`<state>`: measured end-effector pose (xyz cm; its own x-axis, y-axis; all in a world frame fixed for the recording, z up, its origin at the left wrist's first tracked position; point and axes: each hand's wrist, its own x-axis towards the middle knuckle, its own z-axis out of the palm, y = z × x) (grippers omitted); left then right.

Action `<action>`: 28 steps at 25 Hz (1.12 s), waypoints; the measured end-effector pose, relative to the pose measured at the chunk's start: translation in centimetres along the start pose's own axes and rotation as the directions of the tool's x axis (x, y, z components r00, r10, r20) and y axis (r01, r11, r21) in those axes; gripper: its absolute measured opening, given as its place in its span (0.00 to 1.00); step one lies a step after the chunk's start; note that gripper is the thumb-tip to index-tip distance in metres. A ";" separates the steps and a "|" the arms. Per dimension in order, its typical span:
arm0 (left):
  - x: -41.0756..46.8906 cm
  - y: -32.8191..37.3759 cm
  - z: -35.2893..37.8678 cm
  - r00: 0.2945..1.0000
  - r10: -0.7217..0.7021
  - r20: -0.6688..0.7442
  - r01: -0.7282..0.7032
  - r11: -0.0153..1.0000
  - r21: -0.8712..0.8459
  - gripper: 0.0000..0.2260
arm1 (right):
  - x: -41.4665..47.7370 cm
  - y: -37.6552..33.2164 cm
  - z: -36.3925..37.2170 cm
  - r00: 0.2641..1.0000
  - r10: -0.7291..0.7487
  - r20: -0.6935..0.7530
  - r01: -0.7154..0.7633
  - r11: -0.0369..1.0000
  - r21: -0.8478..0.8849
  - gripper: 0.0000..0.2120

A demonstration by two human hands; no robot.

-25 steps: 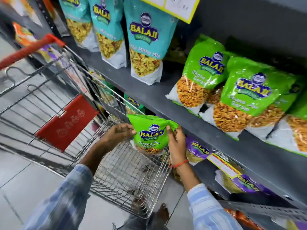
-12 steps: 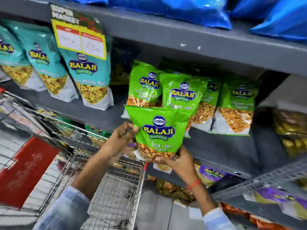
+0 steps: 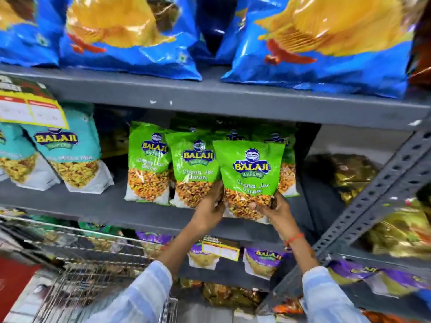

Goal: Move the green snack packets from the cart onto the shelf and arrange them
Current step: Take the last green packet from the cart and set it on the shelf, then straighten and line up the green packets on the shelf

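- The green snack packet stood upright at the near edge of the middle shelf, its bottom held just over the shelf lip; whether it touched the shelf could not be told.
- Left hand cupped the packet's lower left corner, its grip wrapped against the bag's side.
- Right hand cradled the lower right corner, its grip closed under and around the base, an orange thread on that wrist.
- Just left of it, two more green packets stood in a row, overlapping, with others tucked behind on the far side.
- Further left on the same shelf leaned teal packets, a yellow price tag hanging in front of them.
- Up top, big blue chip bags filled the upper shelf.
- Below, purple packets lined the lower shelf.
- Near left, the wire cart sat blurred, beside the light blue sleeves.
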<state>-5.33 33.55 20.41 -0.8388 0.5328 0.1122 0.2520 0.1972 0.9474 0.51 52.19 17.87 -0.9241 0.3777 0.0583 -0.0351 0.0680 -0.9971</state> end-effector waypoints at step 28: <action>4.5 10.3 -1.3 0.872 0.489 -0.010 -0.327 0.598 0.732 0.15 | -0.9 4.7 -1.8 0.994 0.109 -0.016 -0.109 0.951 -0.290 0.34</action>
<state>-7.14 36.97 31.04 -0.6132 0.5531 0.5639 0.7781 0.5460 0.3106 1.85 53.83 13.18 -0.9163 0.3973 -0.0503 0.1777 0.2909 -0.9401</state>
